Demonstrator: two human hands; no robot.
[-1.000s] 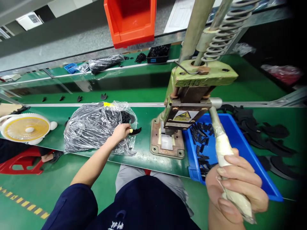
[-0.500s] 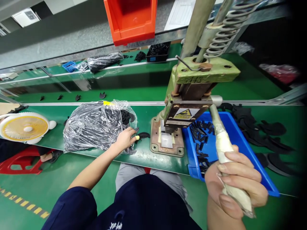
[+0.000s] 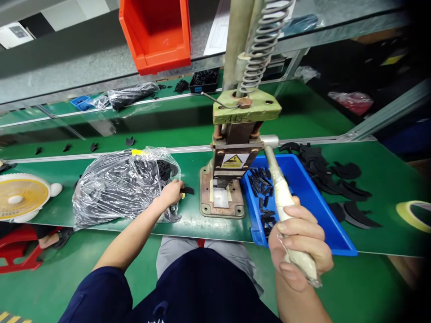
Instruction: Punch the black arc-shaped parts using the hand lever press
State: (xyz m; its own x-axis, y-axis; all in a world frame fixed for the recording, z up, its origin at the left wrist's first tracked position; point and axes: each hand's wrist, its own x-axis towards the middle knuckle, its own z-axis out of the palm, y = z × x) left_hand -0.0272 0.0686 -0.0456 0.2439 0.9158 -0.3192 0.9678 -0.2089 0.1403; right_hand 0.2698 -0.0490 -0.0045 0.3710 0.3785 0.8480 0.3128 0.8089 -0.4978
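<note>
My left hand [image 3: 172,193] pinches a curved black part [image 3: 188,190] at the mouth of a clear plastic bag [image 3: 117,188] full of such parts. Something yellow is wrapped on one of its fingers. My right hand [image 3: 301,242] is wrapped round the tape-covered lever handle [image 3: 284,197] of a green hand press [image 3: 247,107]. Under the press head, which bears a yellow warning label, lies a pale plate [image 3: 221,198] on the brown base, with no black part visible on it. A blue bin [image 3: 301,179] of small black pieces stands right beside the press.
Loose curved black parts [image 3: 350,188] lie right of the blue bin, near a roll of yellow tape [image 3: 412,215]. A fan [image 3: 20,197] stands at the left. An orange bin [image 3: 156,36] hangs over the shelf edge. Someone's foot [image 3: 47,241] shows by a red stool [image 3: 20,253].
My left hand has closed on the curved black part that lay by the bag's mouth. My right hand stays on the lever handle. The camera view has shifted to the right.
</note>
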